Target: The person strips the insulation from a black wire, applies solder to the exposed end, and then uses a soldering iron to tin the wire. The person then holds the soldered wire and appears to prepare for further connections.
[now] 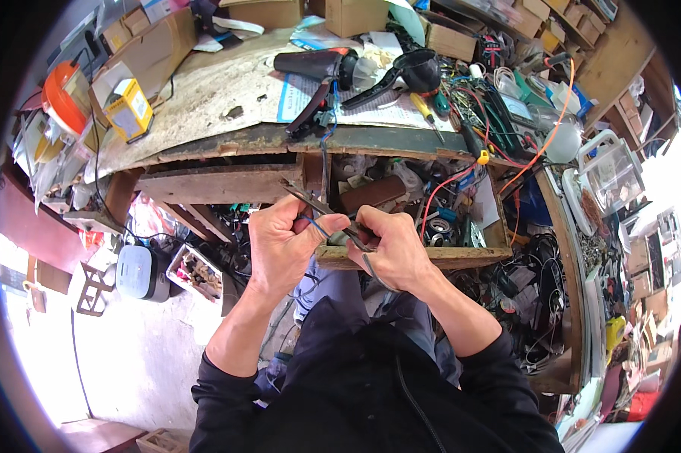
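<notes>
As the left hand [278, 243] pinches blue wire [316, 227] at nine o'clock from the right hand [398, 248], which grips what may be pliers [310, 199], wire-trimming seems in hand; next calls for a steady squeeze.

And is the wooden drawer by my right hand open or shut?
Open: the drawer is pulled out from the desk, showing jumbled items inside.

Slender dark tool [307, 198] | slanted | blue wire [316, 226] | curved, beside tool

A worn workbench [385, 138] carries a yellow box [131, 113], a printed sheet [292, 97], a screwdriver [422, 108] — and dark casings [306, 63].
</notes>
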The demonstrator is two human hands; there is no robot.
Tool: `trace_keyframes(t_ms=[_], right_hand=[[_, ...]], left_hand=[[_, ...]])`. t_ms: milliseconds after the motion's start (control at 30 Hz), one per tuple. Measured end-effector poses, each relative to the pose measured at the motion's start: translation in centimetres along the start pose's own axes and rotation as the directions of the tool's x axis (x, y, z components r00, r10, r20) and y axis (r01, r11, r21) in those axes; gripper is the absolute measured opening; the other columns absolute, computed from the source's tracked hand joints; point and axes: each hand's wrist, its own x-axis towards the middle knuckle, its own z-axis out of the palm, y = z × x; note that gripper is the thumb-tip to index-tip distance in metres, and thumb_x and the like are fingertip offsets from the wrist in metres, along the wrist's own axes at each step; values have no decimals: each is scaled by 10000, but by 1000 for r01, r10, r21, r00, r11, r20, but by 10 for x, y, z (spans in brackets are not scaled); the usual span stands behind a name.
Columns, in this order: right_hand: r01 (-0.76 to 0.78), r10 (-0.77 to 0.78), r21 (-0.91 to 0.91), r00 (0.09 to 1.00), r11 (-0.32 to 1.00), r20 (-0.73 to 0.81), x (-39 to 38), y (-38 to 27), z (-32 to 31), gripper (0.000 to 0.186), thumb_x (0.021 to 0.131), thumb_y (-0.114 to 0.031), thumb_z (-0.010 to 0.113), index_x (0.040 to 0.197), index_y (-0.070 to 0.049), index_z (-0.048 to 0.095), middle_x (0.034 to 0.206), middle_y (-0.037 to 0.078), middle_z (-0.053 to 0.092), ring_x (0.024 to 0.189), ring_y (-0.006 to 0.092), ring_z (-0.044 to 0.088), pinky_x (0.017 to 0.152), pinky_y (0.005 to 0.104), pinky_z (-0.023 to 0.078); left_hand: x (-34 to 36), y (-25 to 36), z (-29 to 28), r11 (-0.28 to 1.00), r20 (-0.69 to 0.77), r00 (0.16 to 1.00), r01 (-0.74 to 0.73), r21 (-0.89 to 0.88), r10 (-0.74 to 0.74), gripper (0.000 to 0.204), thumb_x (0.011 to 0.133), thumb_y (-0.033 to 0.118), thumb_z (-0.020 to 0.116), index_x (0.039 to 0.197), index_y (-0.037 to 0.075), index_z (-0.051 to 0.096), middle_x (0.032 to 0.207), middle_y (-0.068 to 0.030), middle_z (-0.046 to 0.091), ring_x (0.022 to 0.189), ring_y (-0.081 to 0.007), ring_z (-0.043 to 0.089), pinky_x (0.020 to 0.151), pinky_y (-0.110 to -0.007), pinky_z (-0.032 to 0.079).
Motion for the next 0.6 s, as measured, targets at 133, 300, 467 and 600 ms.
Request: trace_keyframes(t_ms=[133, 300, 467, 600], right_hand=[[22, -23, 50, 1000, 999, 11, -1, 2, 12, 242, 790, -91, 739, 814, 8, 520, 606, 68, 457, 558, 140, 388, 519, 308, 388], [-26, 22, 51, 997, 998, 73, 1, -3, 18, 278, 760, -99, 780, 835, 18, 540, 653, 153, 563, 583, 329, 556, 576, 389, 467], [0, -2, 144, 1000, 990, 14, 4, -14, 31, 255, 767, -92, 758, 832, 25, 541, 639, 141, 537, 559, 269, 524, 562, 358, 453], [-38, 30, 160, 998, 986, 47, 6, -12, 37, 270, 779, -118, 767, 810, 20, 537, 641, 138, 552, 558, 213, 507, 561, 354, 449]], left_hand=[[-9, 1, -6, 999, -50, 999, 6, 33, -4, 257, 782, 177, 901, 821, -2, 721, 610, 94, 408, 600, -33, 306, 507, -236, 241], [-22, -2, -12, 970, -168, 978, -88, 225, 128, 448, 794, 182, 893, 644, 20, 503, 570, 62, 381, 580, -52, 285, 474, -263, 226], [-24, -12, -23, 945, -354, 908, -113, 307, 224, 553, 844, 162, 855, 596, 42, 375, 542, 51, 326, 562, -58, 270, 461, -263, 229], [-25, -3, -34, 980, -308, 950, 110, 168, -54, 411, 819, 186, 881, 762, 44, 500, 653, 67, 401, 622, -32, 319, 516, -218, 282]])
